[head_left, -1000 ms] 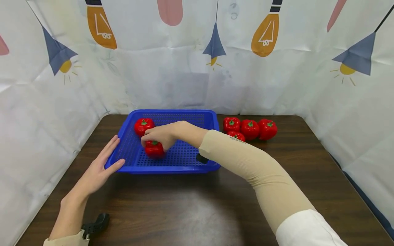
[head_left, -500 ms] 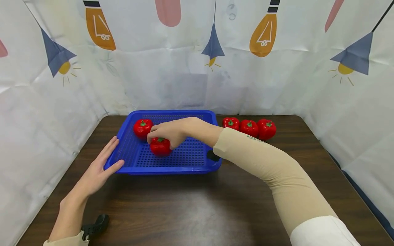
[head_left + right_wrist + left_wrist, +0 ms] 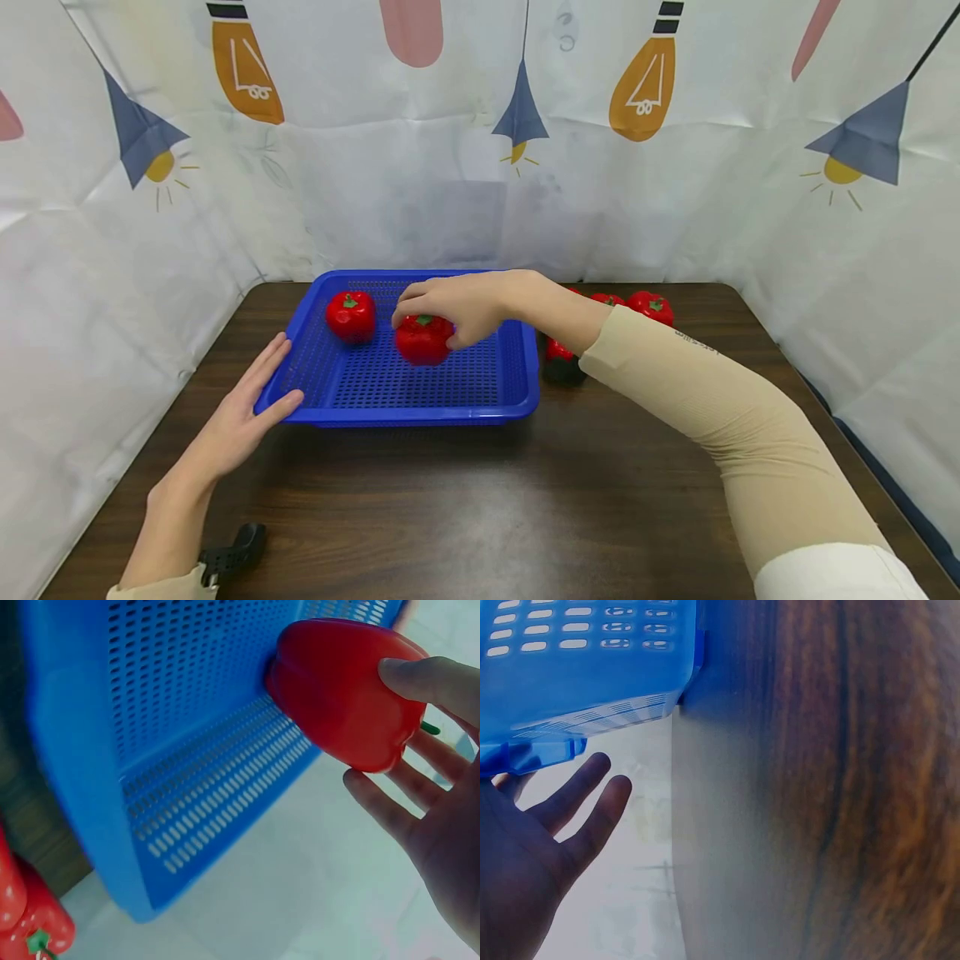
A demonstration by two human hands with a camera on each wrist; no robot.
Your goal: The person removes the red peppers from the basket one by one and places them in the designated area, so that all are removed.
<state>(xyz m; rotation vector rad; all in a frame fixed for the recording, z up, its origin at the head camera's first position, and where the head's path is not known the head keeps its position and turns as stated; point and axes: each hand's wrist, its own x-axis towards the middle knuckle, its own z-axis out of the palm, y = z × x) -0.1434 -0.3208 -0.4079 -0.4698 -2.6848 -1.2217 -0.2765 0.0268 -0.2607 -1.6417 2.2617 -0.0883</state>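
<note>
A red bell pepper (image 3: 422,342) with a green stem is gripped from above by my right hand (image 3: 468,305), over the middle of the blue perforated basket (image 3: 420,414). In the right wrist view the thumb and fingers hold the pepper (image 3: 341,690) around its stem end. Another red bell pepper (image 3: 351,317) sits in the basket's back left corner. My left hand (image 3: 238,417) rests with straight fingers at the basket's left rim. The left wrist view has the left hand (image 3: 547,840) just beside the basket's perforated wall (image 3: 577,667).
Several more red bell peppers (image 3: 651,307) stand on the brown wooden table (image 3: 420,508) right of the basket, partly hidden behind the right forearm. A white printed curtain (image 3: 420,225) closes off the back and sides. A black strap (image 3: 236,550) is on the left wrist.
My right hand has carried the gripped pepper rightward and slightly back, from beside the other pepper to the basket's middle. The left hand has stayed at the rim.
</note>
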